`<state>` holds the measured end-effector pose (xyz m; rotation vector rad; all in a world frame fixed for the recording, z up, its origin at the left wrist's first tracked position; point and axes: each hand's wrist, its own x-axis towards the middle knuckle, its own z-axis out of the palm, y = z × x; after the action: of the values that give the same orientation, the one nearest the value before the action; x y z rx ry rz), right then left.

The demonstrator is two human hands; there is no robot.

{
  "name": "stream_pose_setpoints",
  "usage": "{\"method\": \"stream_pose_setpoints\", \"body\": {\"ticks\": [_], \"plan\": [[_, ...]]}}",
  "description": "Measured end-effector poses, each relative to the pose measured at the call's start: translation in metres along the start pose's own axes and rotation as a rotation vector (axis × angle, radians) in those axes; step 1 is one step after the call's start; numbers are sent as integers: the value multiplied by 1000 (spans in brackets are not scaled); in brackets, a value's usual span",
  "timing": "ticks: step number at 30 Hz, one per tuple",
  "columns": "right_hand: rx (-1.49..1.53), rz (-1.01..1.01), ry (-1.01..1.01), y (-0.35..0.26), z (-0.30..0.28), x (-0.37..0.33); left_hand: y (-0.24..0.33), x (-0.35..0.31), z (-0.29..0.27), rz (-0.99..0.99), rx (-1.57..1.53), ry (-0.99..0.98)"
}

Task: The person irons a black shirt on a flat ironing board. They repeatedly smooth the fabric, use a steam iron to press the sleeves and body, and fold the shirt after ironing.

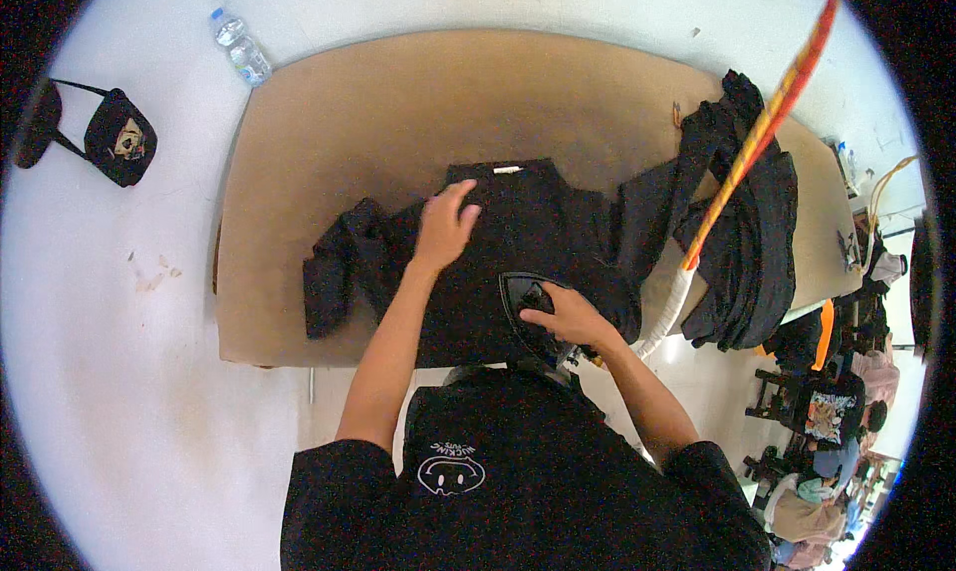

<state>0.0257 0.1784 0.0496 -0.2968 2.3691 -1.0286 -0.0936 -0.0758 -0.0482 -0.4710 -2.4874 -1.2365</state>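
A black long-sleeved garment [463, 292] lies spread over the tan padded ironing table [398, 93], its collar with a white label pointing to the far side. My right hand [578, 320] is wrapped round the handle of a black iron [518, 290], which stands on the lower middle of the garment. My left hand [446, 228] is over the garment's upper left part, near the collar, holding nothing, with its fingers apart. Whether its palm presses on the cloth is hidden from this view.
A heap of black garments [762, 262] lies at the table's right. A red-and-yellow cord with a white-wrapped lower part [669, 307] rises past the iron's side. A water bottle [241, 48] stands beyond the far left corner. People sit at machines at the far right.
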Motion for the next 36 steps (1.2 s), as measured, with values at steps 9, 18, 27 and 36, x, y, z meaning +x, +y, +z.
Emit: {"method": "stream_pose_setpoints", "body": {"ticks": [9, 18, 27, 36], "plan": [[-106, -73, 16, -40, 67, 44, -51, -15, -87, -290, 646, -235], [-2, -16, 169, -93, 81, 182, -6, -48, -128, -223, 347, 419], [98, 85, -12, -101, 71, 199, 17, -170, -118, -833, 139, 230], [-263, -163, -121, -92, 149, 52, -50, -128, -125, -726, 211, 139]]}}
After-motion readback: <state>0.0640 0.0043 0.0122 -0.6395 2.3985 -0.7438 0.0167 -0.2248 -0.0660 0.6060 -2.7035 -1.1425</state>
